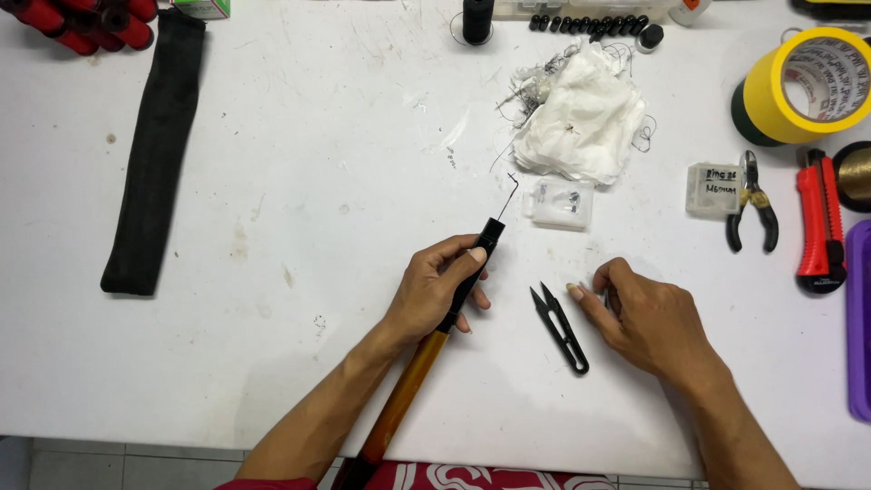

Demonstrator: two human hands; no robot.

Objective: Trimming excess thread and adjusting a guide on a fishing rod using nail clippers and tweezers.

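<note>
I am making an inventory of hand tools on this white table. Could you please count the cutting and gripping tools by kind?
Black thread snips with pointed blades, beside the right hand: 1
Small pliers with black handles: 1
Red utility knife with black trim: 1
Total: 3
The left hand holds a black and amber rod, not counted.
</note>
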